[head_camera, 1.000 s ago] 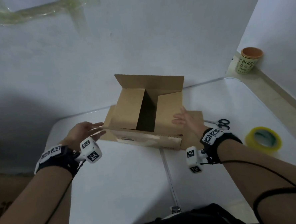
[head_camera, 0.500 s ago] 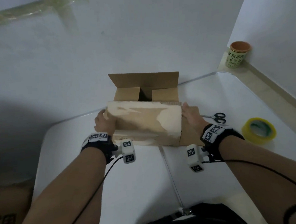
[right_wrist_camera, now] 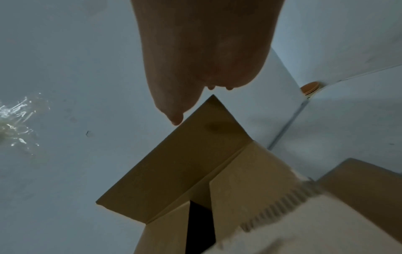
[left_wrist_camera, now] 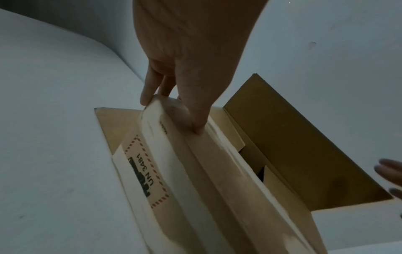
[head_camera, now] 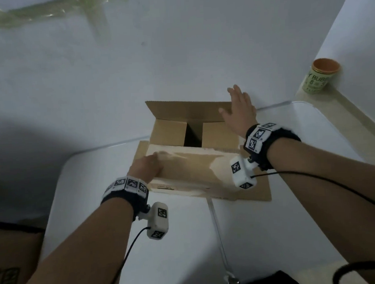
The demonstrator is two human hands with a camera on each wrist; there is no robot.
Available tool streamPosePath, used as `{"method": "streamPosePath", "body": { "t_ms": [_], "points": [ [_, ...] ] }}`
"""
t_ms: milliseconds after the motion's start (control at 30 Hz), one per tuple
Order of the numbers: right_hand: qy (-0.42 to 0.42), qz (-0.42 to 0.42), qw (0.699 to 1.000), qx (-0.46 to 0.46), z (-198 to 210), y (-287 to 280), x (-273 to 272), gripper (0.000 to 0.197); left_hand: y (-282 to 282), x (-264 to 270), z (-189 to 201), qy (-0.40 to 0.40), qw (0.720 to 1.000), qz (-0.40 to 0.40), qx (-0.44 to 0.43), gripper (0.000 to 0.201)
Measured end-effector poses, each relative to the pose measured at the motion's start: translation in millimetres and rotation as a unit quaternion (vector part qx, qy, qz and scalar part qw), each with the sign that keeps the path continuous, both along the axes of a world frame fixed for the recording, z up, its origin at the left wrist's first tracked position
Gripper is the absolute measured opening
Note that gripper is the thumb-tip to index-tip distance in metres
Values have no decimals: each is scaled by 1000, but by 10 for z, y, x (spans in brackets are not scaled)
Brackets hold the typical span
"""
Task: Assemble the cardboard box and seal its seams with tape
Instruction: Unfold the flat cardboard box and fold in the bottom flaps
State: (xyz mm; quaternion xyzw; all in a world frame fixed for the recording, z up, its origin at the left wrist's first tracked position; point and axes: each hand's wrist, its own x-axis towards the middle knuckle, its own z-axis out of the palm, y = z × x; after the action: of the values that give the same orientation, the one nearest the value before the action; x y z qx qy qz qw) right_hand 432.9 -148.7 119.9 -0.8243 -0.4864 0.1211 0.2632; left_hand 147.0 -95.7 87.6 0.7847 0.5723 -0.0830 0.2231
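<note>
A brown cardboard box stands open-topped on the white table, close to the wall. Its two inner side flaps are folded in. The near long flap leans over the opening, and my left hand pinches its left end; the left wrist view has the thumb on the near flap and the fingers past its edge. The far flap stands upright. My right hand is at that flap's right corner with straight fingers, holding nothing. Whether it touches the far flap is unclear.
A green cup with an orange rim stands on the ledge at the right. Crumpled clear tape sticks to the wall, upper left. Another cardboard box is beside the table at lower left. My right forearm crosses the table's right part.
My right hand has left the box's right side and risen to the far flap's right corner. My left hand stays on the near flap's left end.
</note>
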Motion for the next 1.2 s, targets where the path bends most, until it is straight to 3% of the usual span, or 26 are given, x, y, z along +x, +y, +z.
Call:
{"method": "streamPosePath", "body": {
  "t_ms": [100, 167, 233, 267, 300, 367, 533, 700, 867, 933, 1000, 1067, 1200],
  "points": [
    [-15, 4, 996, -84, 12, 165, -15, 55, -92, -37, 12, 0, 999, 41, -12, 36],
    [18, 7, 989, -145, -61, 153, -84, 52, -85, -72, -3, -14, 998, 58, -18, 41],
    [7, 18, 977, -215, -232, 70, -121, 31, -13, -108, -59, -27, 998, 40, -27, 51],
    [-9, 41, 965, -257, -319, -5, -140, 29, 10, -110, -56, -32, 998, 34, -36, 58],
    [-13, 63, 956, -285, -417, -66, -131, 40, 41, -110, -53, -32, 998, 30, -46, 62],
    [24, 81, 956, -280, -567, -203, -126, 56, 90, -96, -49, -20, 998, 21, -64, 67],
    [59, 85, 971, -216, -792, -400, -174, 61, 110, -133, -88, -22, 997, 21, -74, 72],
    [161, 117, 962, -188, -927, -456, -116, 89, 7, -232, -160, -22, 998, 15, -58, 72],
    [151, 129, 961, -190, -904, -497, -125, 88, 95, -164, -241, -52, 998, -31, 2, 78],
    [153, 135, 961, -189, -857, -541, -129, 86, 161, -76, -309, -59, 990, -101, 76, 66],
    [144, 147, 960, -190, -831, -613, -112, 84, 216, -8, -423, -22, 985, -144, 88, 54],
    [135, 163, 959, -191, -829, -695, -88, 83, 170, 6, -494, -9, 992, -112, 64, 61],
    [122, 165, 961, -184, -812, -760, -101, 80, 60, 9, -533, -9, 991, -86, 98, 54]
  ]
}}
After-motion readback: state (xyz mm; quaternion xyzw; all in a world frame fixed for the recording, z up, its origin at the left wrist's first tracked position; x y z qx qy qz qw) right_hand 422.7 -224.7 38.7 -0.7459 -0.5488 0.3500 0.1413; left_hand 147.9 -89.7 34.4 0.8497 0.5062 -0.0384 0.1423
